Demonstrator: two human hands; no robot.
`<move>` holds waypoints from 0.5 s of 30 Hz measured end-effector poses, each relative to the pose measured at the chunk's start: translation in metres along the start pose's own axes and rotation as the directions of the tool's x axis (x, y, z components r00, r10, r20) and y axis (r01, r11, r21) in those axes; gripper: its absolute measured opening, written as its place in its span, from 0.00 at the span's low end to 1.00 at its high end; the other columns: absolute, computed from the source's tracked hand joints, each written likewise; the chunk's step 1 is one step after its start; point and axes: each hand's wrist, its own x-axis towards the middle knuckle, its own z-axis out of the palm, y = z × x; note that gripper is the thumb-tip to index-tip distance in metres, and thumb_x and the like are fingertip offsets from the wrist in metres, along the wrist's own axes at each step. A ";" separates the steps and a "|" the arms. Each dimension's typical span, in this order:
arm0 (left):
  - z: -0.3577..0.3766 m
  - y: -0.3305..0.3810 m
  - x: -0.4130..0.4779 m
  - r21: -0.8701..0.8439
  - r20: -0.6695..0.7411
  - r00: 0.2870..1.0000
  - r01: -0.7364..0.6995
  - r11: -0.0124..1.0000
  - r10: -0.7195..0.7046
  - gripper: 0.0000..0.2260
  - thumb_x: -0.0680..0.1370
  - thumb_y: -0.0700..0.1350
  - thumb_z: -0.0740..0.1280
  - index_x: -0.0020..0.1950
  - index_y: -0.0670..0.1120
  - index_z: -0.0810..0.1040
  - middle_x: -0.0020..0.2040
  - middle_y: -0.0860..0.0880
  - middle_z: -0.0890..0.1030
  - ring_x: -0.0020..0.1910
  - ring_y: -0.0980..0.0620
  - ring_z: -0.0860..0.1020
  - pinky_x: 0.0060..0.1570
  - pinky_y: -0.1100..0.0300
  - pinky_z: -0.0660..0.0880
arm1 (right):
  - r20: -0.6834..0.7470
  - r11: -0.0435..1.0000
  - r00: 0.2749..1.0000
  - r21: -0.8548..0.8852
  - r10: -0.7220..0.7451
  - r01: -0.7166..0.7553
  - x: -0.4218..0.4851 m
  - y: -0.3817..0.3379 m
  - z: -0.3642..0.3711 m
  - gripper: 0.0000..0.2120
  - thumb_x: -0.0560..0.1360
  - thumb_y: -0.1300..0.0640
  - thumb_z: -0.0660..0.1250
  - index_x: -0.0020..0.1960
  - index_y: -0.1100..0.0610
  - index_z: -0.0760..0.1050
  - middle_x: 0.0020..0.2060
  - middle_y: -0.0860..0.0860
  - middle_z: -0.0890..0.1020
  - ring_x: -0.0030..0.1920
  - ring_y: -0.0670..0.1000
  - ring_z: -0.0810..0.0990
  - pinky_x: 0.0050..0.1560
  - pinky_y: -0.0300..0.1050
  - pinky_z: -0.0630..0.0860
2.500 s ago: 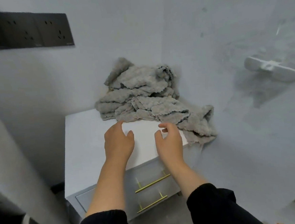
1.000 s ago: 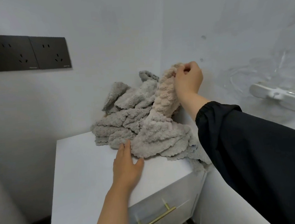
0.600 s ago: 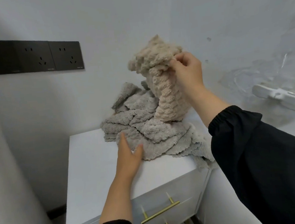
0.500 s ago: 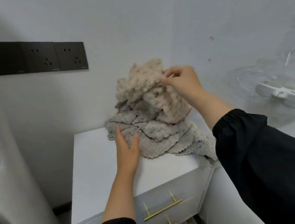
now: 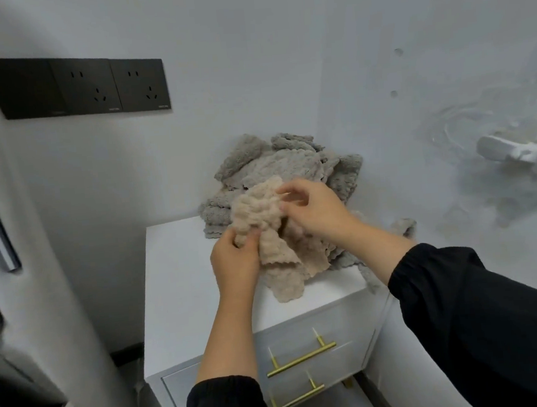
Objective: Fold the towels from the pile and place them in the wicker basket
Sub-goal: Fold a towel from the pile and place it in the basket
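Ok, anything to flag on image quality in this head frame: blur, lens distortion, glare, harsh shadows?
Head view: soft, even light, no harsh shadows; the beige towel, left hand, right hand and grey pile are slightly soft but readable. Head view: wide-angle bending tilts the socket panel; the left edge is smeared. Head view: hazy sheen on the right wall around the white fixture.

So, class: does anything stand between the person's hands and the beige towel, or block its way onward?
Nothing visible does. Both the left hand and right hand grip the beige towel, in front of the grey pile. The wicker basket is out of view.
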 end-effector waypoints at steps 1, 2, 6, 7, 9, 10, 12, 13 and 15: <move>-0.003 -0.002 0.002 -0.052 -0.099 0.994 0.039 0.998 -0.044 0.07 0.76 0.44 0.67 0.39 0.44 0.76 0.36 0.51 0.76 0.38 0.50 0.73 0.36 0.59 0.69 | 0.054 0.986 0.998 -0.163 -0.026 0.034 -0.003 0.011 0.001 0.21 0.75 0.52 0.69 0.67 0.53 0.71 0.67 0.53 0.73 0.69 0.52 0.69 0.70 0.43 0.62; -0.006 -0.004 0.004 -0.125 -0.186 0.978 0.076 0.989 -0.099 0.06 0.77 0.45 0.66 0.45 0.43 0.78 0.40 0.51 0.78 0.41 0.50 0.75 0.41 0.58 0.72 | 0.124 0.936 0.992 -0.344 -0.039 0.079 -0.008 0.022 0.003 0.30 0.74 0.46 0.68 0.73 0.51 0.63 0.74 0.53 0.61 0.75 0.53 0.58 0.74 0.47 0.54; -0.022 -0.003 0.005 -0.386 -0.435 0.868 0.063 0.921 -0.241 0.08 0.81 0.46 0.59 0.56 0.48 0.75 0.50 0.54 0.79 0.47 0.56 0.78 0.46 0.64 0.75 | 0.252 0.568 0.962 -0.778 -0.108 0.268 -0.017 0.070 0.016 0.46 0.70 0.33 0.64 0.77 0.44 0.42 0.77 0.55 0.37 0.76 0.57 0.35 0.72 0.65 0.34; -0.024 0.000 0.005 -0.432 -0.470 0.844 0.033 0.901 -0.257 0.07 0.81 0.45 0.58 0.56 0.51 0.73 0.48 0.57 0.78 0.45 0.61 0.77 0.41 0.70 0.73 | 0.266 0.500 0.952 -0.810 -0.153 0.306 -0.016 0.079 0.022 0.47 0.69 0.32 0.65 0.77 0.45 0.42 0.77 0.57 0.39 0.76 0.59 0.37 0.70 0.66 0.32; -0.027 0.002 0.006 -0.488 -0.512 0.811 -0.004 0.873 -0.282 0.07 0.81 0.44 0.57 0.55 0.53 0.71 0.48 0.59 0.77 0.43 0.65 0.76 0.33 0.75 0.70 | 0.284 0.398 0.930 -0.845 -0.231 0.357 -0.011 0.093 0.034 0.49 0.65 0.32 0.69 0.76 0.47 0.49 0.77 0.60 0.51 0.76 0.62 0.48 0.69 0.69 0.37; -0.028 0.001 0.007 -0.496 -0.525 0.802 -0.016 0.868 -0.286 0.07 0.80 0.44 0.57 0.56 0.53 0.72 0.49 0.57 0.77 0.44 0.64 0.76 0.33 0.75 0.71 | 0.284 0.368 0.923 -0.855 -0.258 0.366 -0.008 0.097 0.038 0.48 0.63 0.33 0.70 0.76 0.48 0.54 0.76 0.61 0.56 0.75 0.63 0.53 0.70 0.71 0.41; -0.028 -0.006 0.012 -0.490 -0.515 0.807 0.001 0.872 -0.290 0.09 0.79 0.44 0.58 0.56 0.52 0.73 0.53 0.54 0.78 0.47 0.59 0.78 0.36 0.70 0.73 | 0.256 0.329 0.917 -0.876 -0.306 0.354 0.002 0.107 0.046 0.46 0.64 0.34 0.71 0.75 0.49 0.58 0.75 0.60 0.59 0.75 0.62 0.55 0.69 0.71 0.48; -0.026 -0.012 0.014 -0.477 -0.493 0.820 0.025 0.878 -0.291 0.09 0.78 0.45 0.58 0.56 0.52 0.74 0.55 0.53 0.78 0.49 0.57 0.79 0.39 0.67 0.74 | 0.239 0.306 0.910 -0.887 -0.338 0.346 0.008 0.111 0.050 0.45 0.65 0.35 0.71 0.76 0.50 0.58 0.75 0.60 0.59 0.75 0.62 0.54 0.69 0.71 0.48; -0.021 -0.025 0.020 -0.413 -0.444 0.855 0.068 0.908 -0.267 0.12 0.77 0.47 0.59 0.58 0.52 0.76 0.58 0.51 0.78 0.54 0.54 0.78 0.49 0.59 0.76 | 0.229 0.236 0.890 -0.911 -0.395 0.339 0.024 0.119 0.055 0.45 0.67 0.37 0.70 0.77 0.50 0.55 0.76 0.59 0.57 0.76 0.60 0.51 0.70 0.69 0.43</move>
